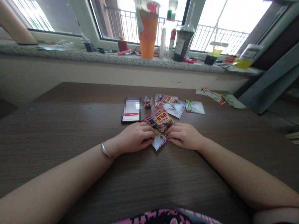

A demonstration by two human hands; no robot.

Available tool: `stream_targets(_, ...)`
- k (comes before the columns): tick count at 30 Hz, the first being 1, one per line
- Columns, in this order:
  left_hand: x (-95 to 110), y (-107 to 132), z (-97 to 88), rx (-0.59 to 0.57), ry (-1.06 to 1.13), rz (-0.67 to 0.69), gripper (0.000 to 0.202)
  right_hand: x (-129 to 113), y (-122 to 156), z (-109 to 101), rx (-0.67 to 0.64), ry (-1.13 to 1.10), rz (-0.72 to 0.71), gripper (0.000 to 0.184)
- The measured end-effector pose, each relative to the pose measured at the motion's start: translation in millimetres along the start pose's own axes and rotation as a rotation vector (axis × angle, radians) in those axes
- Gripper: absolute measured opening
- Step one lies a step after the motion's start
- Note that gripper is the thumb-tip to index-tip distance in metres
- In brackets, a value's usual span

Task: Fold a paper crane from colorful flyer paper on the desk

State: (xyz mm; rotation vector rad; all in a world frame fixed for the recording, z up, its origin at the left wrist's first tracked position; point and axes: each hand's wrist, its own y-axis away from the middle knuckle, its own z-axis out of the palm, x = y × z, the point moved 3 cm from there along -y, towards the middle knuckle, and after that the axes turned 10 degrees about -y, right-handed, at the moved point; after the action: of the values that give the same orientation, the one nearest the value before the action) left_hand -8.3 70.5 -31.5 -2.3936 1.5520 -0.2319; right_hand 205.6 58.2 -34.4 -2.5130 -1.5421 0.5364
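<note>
A colourful printed paper with a yellow price label lies folded on the dark wooden table. My left hand, with a silver bracelet on its wrist, pinches the paper's left edge, fingers curled. My right hand pinches its right edge in the same way. Just beyond the paper lie a phone with a lit screen, a small folded paper piece and another printed sheet.
More leaflets lie at the table's back right. A stone windowsill behind holds an orange cup, a dark drink cup, bottles and small items. Grey boards lean at the right.
</note>
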Motion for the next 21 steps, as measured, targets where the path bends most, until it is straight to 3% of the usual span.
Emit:
stream_targets(8, -3.3, 0.3, 1.7, 0.0, 0.02, -0.043, 0.018, -0.5, 0.9, 0.9, -0.012, 0.039, 0.048, 0.021)
stream_targets(14, 0.1, -0.7, -6.0, -0.044, 0.032, -0.035, 0.027, 0.2, 1.1, 0.7, 0.017, -0.016, 0.155, 0.02)
stream_targets(21, 10.0, -2.4, -6.7, -0.063, 0.015, 0.004, 0.029, -5.3, -3.1, -0.3, 0.014, -0.078, 0.163, 0.018)
